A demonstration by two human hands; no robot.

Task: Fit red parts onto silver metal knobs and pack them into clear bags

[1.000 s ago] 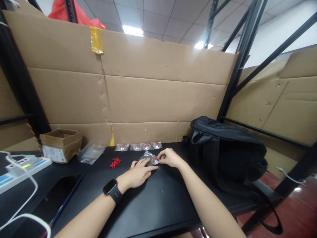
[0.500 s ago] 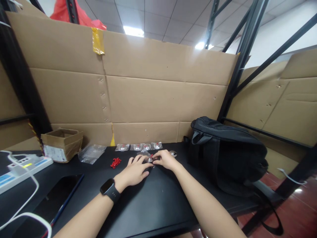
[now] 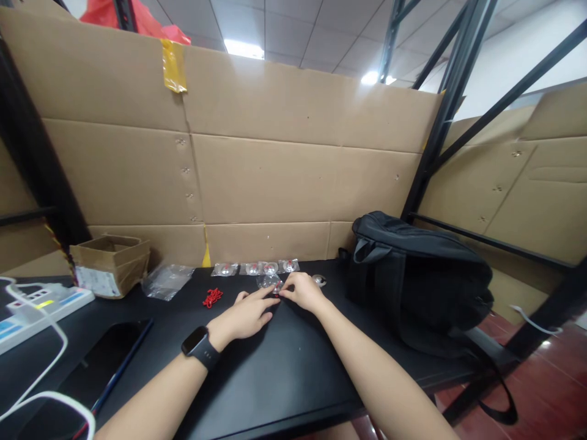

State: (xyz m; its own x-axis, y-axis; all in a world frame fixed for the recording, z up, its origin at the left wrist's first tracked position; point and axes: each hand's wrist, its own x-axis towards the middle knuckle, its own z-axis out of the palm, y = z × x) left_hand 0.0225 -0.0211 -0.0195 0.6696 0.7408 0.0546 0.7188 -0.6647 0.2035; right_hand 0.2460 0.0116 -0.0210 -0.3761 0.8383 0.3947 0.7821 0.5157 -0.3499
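Note:
My left hand (image 3: 250, 313), with a dark watch on the wrist, lies low over the black table with its fingers stretched out. Its fingertips touch or nearly touch a small shiny round piece (image 3: 277, 288) partly hidden between my hands. My right hand (image 3: 301, 291) is closed in a pinch beside that piece, at what looks like a bit of red cord (image 3: 277, 296). A clear plastic bag (image 3: 266, 281) lies just behind the fingers. Left of my hands is a small pile of red cords (image 3: 212, 297). To the right lies another round metal piece (image 3: 319, 280).
Several bagged round pieces (image 3: 251, 268) line the table's back. On the left are a cardboard box (image 3: 110, 269), a clear bag (image 3: 167, 282), a power strip (image 3: 46, 318) and a dark tablet-like slab (image 3: 92, 366). A black backpack (image 3: 422, 281) stands right. Cardboard (image 3: 266, 177) walls the back.
My left hand's fingers have drawn closer together. The right pinch has shifted slightly at the shiny piece, and the clear bag behind shows more. The whole view has shifted a little.

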